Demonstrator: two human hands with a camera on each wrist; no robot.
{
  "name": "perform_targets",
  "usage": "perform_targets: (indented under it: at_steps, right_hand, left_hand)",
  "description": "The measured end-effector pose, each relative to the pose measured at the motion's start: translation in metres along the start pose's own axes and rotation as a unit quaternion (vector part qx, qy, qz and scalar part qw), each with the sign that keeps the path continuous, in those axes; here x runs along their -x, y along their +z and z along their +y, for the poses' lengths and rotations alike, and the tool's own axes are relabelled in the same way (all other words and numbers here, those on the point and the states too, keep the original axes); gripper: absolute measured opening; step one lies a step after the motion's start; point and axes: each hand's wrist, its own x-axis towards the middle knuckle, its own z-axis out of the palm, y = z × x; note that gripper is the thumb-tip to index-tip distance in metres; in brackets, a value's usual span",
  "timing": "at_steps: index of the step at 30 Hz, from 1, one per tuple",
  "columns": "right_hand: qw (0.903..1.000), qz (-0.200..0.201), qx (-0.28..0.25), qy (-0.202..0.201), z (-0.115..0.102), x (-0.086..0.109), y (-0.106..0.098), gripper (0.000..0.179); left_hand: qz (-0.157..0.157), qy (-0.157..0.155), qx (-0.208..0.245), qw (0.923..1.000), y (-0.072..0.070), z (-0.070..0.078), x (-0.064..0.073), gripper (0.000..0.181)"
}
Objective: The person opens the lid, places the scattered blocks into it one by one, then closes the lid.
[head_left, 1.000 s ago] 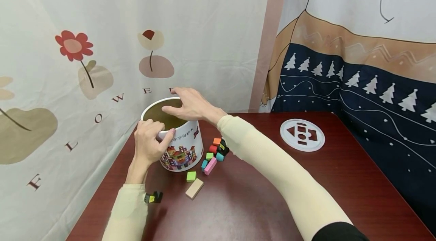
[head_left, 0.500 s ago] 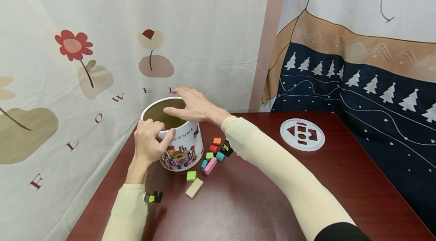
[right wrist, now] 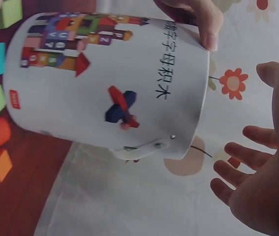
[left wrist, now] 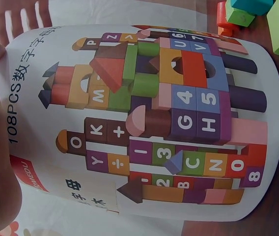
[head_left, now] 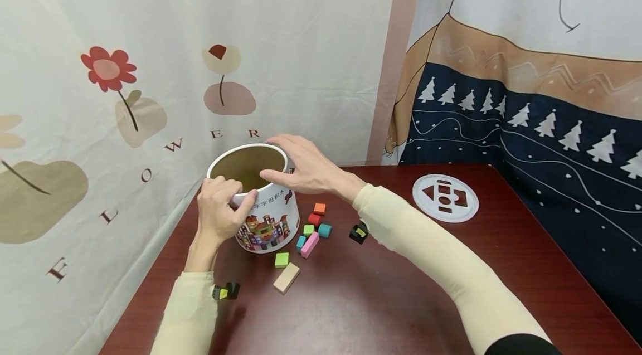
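Note:
A white bucket (head_left: pixel 268 221) printed with a toy-block castle stands upright at the table's far left, its lid off. My left hand (head_left: pixel 219 207) grips the near rim, fingers hooked over the inside and thumb on the outer wall. My right hand (head_left: pixel 311 168) is held near the bucket's right rim with fingers spread and nothing in them; the right wrist view shows this hand (right wrist: pixel 257 162) apart from the wall. A white handle (right wrist: pixel 139 150) hangs at the bucket's side. The bucket's bottom is hidden in the head view.
Beside the bucket lie several small blocks, among them a pink bar (head_left: pixel 310 244), a teal cylinder (head_left: pixel 325 231), an orange block (head_left: pixel 319 209), a green block (head_left: pixel 282 259) and a plain wooden block (head_left: pixel 286 278). A white lid with shaped holes (head_left: pixel 421 203) rests at the far right. Curtains stand behind.
My right hand has drawn back to the right, from over the bucket's opening to its right rim. The left hand and the bucket have stayed in place.

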Motion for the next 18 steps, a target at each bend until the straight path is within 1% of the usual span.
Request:
perform_targets:
  at_steps: [2,6,13,18]
  right_hand:
    - [0.9999,0.002,-0.005,-0.010,0.003,0.010,0.000,0.072]
    - [0.9999,-0.003,-0.011,-0.012,0.009,0.029,0.001,0.074]
    - [0.9996,-0.020,-0.019,-0.005,0.022,0.065,0.010,0.078]
    - [0.9988,-0.038,-0.028,0.011,0.032,0.090,0.018,0.079]
  left_hand:
    - [-0.005,-0.002,-0.002,1.0000,-0.001,0.000,0.000,0.046]
    - [-0.017,-0.008,-0.005,0.9998,-0.003,0.000,0.001,0.046]
    - [-0.008,-0.009,0.005,0.9999,-0.002,-0.001,0.001,0.045]
    - [-0.011,-0.012,0.001,0.9999,-0.002,-0.001,0.002,0.046]
